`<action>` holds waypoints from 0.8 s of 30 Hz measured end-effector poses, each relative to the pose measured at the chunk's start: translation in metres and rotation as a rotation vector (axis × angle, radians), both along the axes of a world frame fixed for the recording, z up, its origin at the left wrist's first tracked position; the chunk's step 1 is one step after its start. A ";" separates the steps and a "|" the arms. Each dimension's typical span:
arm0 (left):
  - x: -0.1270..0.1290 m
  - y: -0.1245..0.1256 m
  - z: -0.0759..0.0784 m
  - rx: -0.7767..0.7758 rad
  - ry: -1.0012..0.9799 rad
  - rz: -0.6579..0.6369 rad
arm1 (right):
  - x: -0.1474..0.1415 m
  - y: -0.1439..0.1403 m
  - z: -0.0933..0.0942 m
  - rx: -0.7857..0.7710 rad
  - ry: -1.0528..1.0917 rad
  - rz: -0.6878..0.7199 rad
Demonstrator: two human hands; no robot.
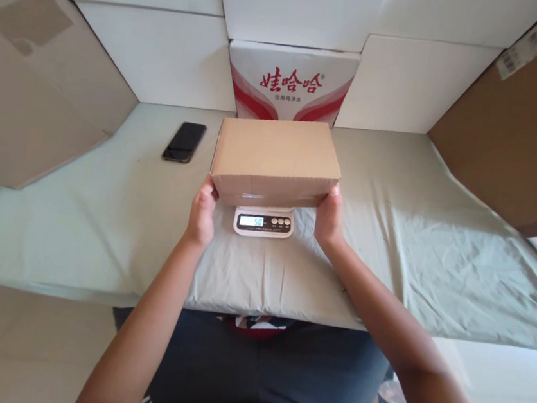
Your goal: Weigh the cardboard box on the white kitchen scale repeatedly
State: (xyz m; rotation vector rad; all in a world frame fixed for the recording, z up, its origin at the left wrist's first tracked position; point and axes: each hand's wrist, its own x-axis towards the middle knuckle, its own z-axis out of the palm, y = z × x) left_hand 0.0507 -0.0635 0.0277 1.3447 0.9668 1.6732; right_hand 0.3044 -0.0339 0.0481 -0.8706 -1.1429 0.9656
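Note:
A closed brown cardboard box (279,151) sits on or just over a small white digital scale (262,232), hiding the scale's platform. Whether the box rests its full weight there I cannot tell. The scale's lit display (251,221) reads what looks like 50 or 5.0, beside a few round buttons. My left hand (203,212) grips the box's near left corner, its fingers partly hidden under and behind the cardboard. At the near right corner, my right hand (329,216) holds the box with the thumb up along its front edge.
A black phone (185,142) lies on the pale green cloth (148,233) to the left. Behind stands a white and red printed carton (292,81) against white panels (159,53). Large cardboard boxes wall in the left (43,92) and right (524,127) sides.

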 end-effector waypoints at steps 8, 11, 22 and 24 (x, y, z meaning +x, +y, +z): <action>-0.002 0.020 0.080 0.072 0.012 -0.101 | -0.001 0.039 0.029 0.082 0.032 0.019; -0.005 0.058 0.092 0.104 -0.027 -0.100 | -0.006 0.077 0.033 0.169 0.039 0.014; 0.005 0.169 0.000 0.028 -0.169 -0.108 | -0.014 0.161 -0.022 0.062 0.151 -0.014; 0.004 0.170 -0.009 0.035 -0.175 -0.108 | -0.014 0.163 -0.032 0.017 0.159 -0.021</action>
